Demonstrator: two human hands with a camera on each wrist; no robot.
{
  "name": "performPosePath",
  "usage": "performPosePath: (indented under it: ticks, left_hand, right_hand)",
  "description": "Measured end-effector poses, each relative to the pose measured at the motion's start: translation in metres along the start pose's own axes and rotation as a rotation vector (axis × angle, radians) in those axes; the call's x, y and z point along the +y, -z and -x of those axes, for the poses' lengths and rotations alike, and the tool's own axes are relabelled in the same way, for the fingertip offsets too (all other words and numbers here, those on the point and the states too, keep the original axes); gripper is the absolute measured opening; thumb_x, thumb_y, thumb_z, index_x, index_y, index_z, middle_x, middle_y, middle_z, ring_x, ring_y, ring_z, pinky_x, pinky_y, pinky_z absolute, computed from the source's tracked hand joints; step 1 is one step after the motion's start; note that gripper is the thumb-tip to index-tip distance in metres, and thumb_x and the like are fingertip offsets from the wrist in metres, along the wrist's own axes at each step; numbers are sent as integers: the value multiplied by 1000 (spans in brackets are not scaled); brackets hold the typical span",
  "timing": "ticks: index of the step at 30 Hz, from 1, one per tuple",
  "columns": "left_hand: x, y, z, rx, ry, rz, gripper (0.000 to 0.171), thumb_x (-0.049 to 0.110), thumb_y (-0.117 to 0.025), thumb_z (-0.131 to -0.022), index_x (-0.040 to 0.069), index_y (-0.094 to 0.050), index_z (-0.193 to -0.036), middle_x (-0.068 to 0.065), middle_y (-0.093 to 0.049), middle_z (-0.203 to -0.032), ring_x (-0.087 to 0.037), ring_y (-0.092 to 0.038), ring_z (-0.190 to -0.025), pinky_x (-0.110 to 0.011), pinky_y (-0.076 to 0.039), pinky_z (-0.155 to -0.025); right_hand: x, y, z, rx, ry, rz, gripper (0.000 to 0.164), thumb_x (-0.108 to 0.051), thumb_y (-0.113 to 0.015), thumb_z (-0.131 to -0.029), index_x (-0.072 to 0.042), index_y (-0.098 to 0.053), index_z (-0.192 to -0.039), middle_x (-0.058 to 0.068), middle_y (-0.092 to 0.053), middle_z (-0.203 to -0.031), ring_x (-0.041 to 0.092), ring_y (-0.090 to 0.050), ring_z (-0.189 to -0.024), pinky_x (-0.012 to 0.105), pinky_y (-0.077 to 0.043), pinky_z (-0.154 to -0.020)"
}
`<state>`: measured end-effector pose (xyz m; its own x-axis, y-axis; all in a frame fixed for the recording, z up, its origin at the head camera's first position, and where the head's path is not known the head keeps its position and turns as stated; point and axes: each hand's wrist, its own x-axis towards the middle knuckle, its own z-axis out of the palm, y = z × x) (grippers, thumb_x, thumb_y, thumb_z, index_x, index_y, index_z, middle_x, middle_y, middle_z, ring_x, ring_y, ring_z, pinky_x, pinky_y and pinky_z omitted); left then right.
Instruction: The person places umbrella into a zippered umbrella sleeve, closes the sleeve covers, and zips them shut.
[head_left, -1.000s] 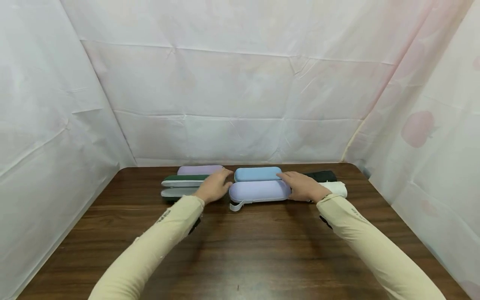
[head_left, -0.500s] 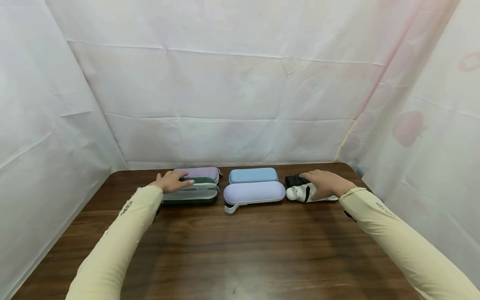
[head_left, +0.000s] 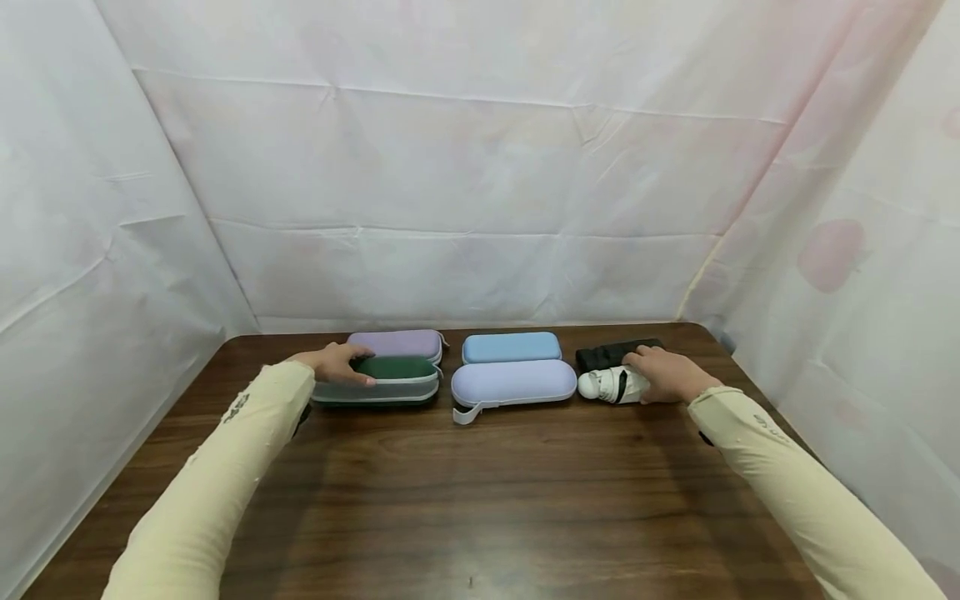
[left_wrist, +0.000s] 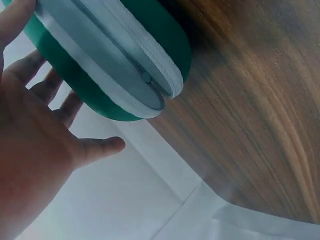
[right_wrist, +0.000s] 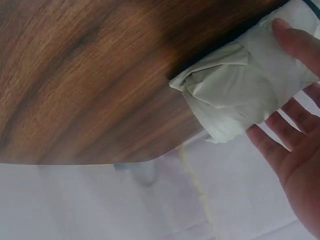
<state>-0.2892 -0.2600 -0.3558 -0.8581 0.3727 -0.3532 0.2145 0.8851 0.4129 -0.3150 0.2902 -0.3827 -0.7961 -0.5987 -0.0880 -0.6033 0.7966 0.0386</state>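
In the head view my left hand (head_left: 333,364) holds the left end of the dark green zipped hard case (head_left: 393,367), thumb in front, fingers behind. Its two halves gape in the left wrist view, where the pale grey lining (left_wrist: 107,55) shows. The little finger sticks out free. My right hand (head_left: 666,377) grips a white folded umbrella (head_left: 626,386) lying at the right. Against the umbrella's cloth (right_wrist: 235,80) the right thumb (right_wrist: 297,42) presses, with the other fingers on its far side; their tips are partly hidden.
Behind the green case lies a purple case (head_left: 397,343). A light blue case (head_left: 512,347) and a lavender case (head_left: 513,383) with a strap sit in the middle. A black folded umbrella (head_left: 611,354) lies behind the white one. White sheeting encloses the brown table (head_left: 480,500).
Both hands have moved outward from the middle cases, the left to the green case and the right to the white umbrella. The green case's lid is lower than half a second ago.
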Motion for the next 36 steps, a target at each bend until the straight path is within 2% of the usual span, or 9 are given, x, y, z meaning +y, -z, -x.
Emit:
performPosePath:
  ticks: [4,9,14,18,24,30,36]
  left_hand:
    - [-2,-2,3,16,-41,-17,74,35,-69,-88,-10,-39,-138,-33,-37,-139,-48,-34,-128,-56,-32,-100]
    - [-8,-6,7,32,-54,49,78,31,-75,-83,-10,-38,-138,-33,-38,-137,-46,-38,-124,-55,-34,-98]
    - [-13,-12,5,98,-94,45,76,29,-79,-79,-9,-45,-134,-31,-44,-133,-43,-45,-118,-52,-39,-94]
    - [-12,-12,9,134,-110,39,73,29,-80,-78,-8,-49,-131,-29,-49,-129,-40,-49,-115,-49,-42,-91]
    - [-8,-10,14,145,-100,78,72,30,-80,-78,-7,-50,-132,-29,-49,-129,-39,-51,-113,-48,-44,-90]
    - [-5,-7,17,157,-53,139,72,34,-80,-77,-7,-52,-130,-20,-57,-120,-27,-58,-101,-43,-46,-85]
    - [-2,0,22,158,-27,139,69,36,-79,-78,-6,-55,-128,-14,-61,-113,-21,-59,-92,-40,-48,-79]
  right_hand:
    - [1,-4,0,39,11,34,62,-18,-87,-67,0,-60,-119,15,-57,-107,37,-56,-95,48,-48,-76]
    - [0,-7,0,63,16,41,62,-18,-89,-64,-1,-62,-118,14,-58,-105,36,-58,-93,49,-48,-75]
    - [1,-9,1,81,12,52,63,-20,-89,-63,-2,-64,-117,14,-59,-105,36,-59,-91,50,-49,-75]
    - [1,-9,0,92,19,57,63,-19,-90,-62,-2,-64,-116,14,-59,-104,35,-60,-88,50,-49,-74]
    - [2,-10,-3,101,34,72,60,-20,-90,-61,-4,-66,-113,12,-59,-101,33,-60,-85,48,-49,-73]
    - [2,-14,-4,101,33,64,58,-19,-90,-61,-5,-66,-112,12,-59,-102,33,-60,-84,48,-48,-73]
    - [4,-20,-6,113,38,83,59,-21,-90,-61,-5,-66,-113,12,-59,-103,33,-60,-85,49,-48,-75]
